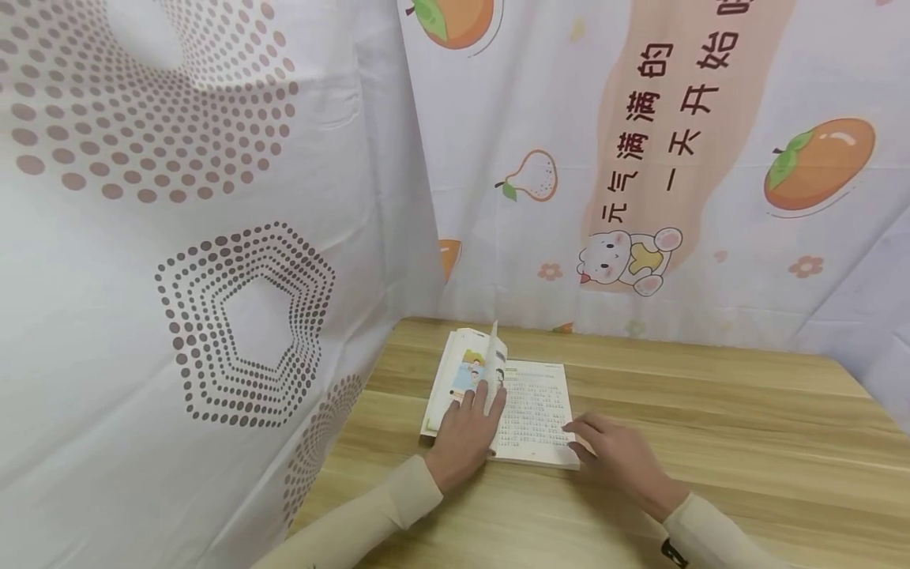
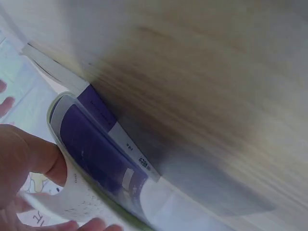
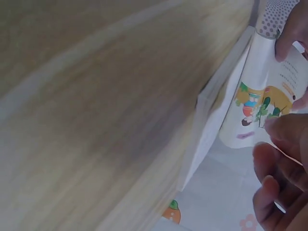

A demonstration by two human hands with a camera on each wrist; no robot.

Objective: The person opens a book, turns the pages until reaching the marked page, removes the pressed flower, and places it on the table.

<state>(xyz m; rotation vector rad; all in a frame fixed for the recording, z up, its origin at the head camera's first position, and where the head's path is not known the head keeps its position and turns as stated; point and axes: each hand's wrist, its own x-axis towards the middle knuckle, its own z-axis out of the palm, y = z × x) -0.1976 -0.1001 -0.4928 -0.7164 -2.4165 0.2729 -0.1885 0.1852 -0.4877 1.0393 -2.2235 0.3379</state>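
Observation:
On the wooden table lies an open book [image 1: 529,419], printed text on its right page and a colour picture on its left. A loose leaf [image 1: 492,356] stands up near the middle. My left hand [image 1: 465,435] rests across the left pages, fingers stretched towards the standing leaf. In the left wrist view, bent pages [image 2: 82,204] and a purple cover [image 2: 91,139] show beside the thumb. My right hand [image 1: 626,458] is at the book's lower right edge, thumb and forefinger apart with nothing between them. The right wrist view shows its fingers [image 3: 267,156] loosely bent near a picture page [image 3: 255,103].
The wooden table [image 1: 711,419] extends to the right of the book. A white dotted cloth [image 1: 355,197] hangs at the left, and a printed curtain [image 1: 526,261] with fruit and lettering hangs behind the table.

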